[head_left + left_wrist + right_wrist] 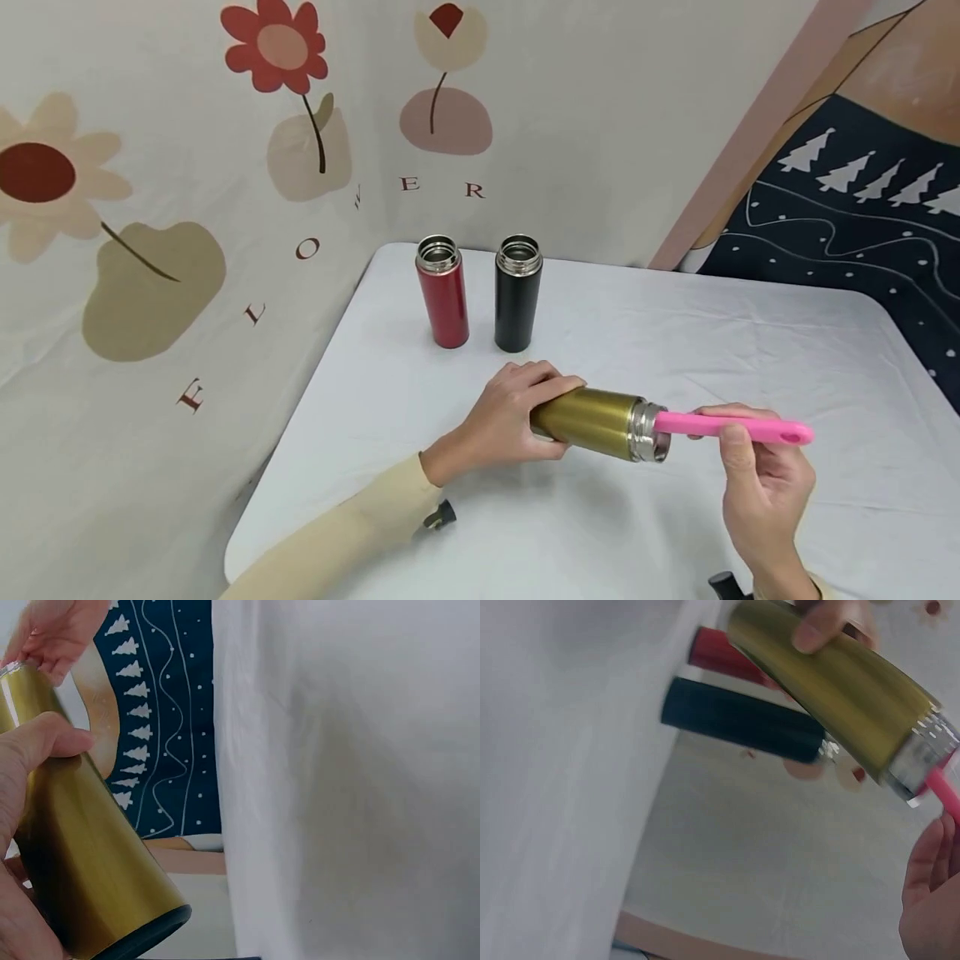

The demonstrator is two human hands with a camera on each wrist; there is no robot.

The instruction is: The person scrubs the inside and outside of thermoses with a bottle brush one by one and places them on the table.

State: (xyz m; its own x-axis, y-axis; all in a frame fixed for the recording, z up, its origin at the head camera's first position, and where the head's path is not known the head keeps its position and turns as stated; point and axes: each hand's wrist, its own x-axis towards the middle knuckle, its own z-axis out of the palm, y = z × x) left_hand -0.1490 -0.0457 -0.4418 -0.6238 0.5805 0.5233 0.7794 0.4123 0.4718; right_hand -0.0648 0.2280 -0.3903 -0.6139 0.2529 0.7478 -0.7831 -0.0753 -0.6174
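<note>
My left hand (517, 412) grips a gold vacuum flask (592, 419) round its base end. The flask lies tilted on its side above the table, its bare steel mouth facing right. In the right hand (765, 479), thumb and fingers pinch the pink handle (757, 427) of a bottle brush. Its other end runs into the flask's mouth, so the brush head is hidden inside. From the left wrist view the dark base of the gold flask (82, 847) shows below the thumb. The right wrist view has the pink handle (943, 791) entering the threaded neck.
A red flask (444, 300) and a black flask (517, 300) stand upright and lidless towards the back of the white table (375, 375). Behind the table hangs a flower-printed cloth (585, 125). A dark tree-patterned cloth (840, 217) is at the right.
</note>
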